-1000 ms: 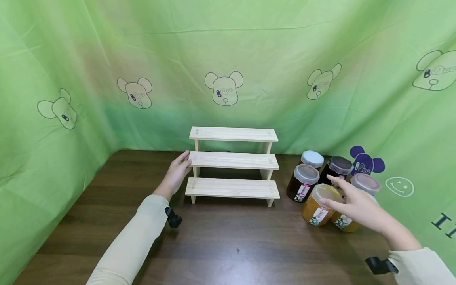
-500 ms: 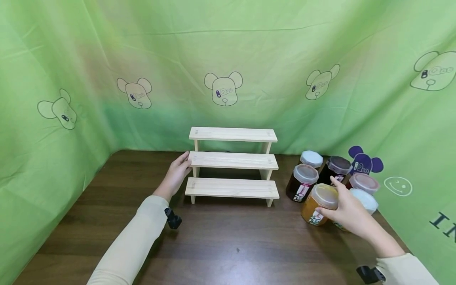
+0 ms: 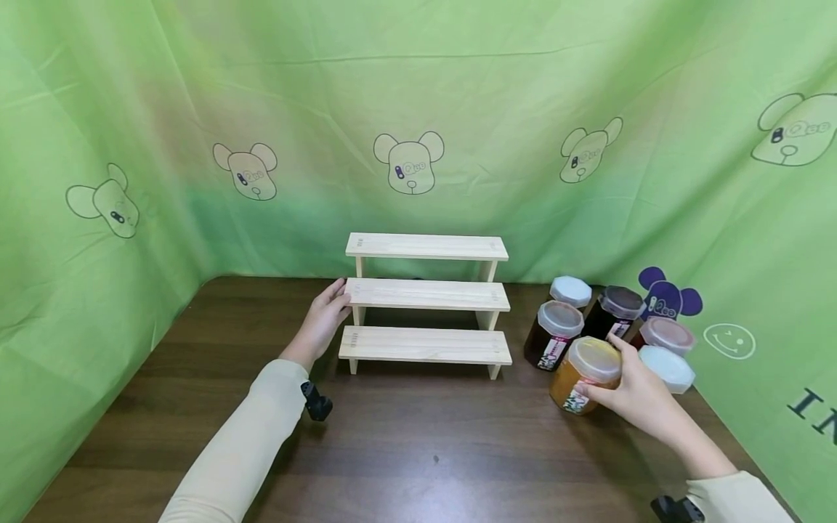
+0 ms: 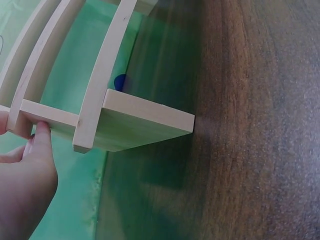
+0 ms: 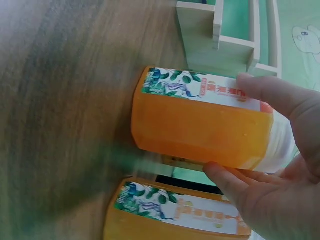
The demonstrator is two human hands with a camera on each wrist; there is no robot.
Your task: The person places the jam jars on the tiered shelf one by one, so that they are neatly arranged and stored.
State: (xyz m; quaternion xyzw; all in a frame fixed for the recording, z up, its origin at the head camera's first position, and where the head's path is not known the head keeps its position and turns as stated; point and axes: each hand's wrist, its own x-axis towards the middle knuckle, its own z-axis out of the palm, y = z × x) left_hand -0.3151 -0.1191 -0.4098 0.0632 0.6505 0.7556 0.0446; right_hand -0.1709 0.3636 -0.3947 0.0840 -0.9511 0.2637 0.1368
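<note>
A pale wooden three-step shelf stands on the brown table. My left hand holds the left end of its middle step; in the left wrist view the thumb lies against the wood below that step. At the right, my right hand grips a jar of orange contents around its upper part, thumb on the label side and fingers on the opposite side. The jar's translucent lid faces up and its body tilts slightly. A second orange jar stands beside it.
Behind the gripped jar are two dark jars, a white-lidded jar and a pink-lidded jar. Another white lid shows beside my right hand. Green printed cloth hangs behind and at both sides.
My right hand has come left and down onto the orange jar and closed around it; the jar has shifted slightly left. My left hand keeps its place on the shelf.
</note>
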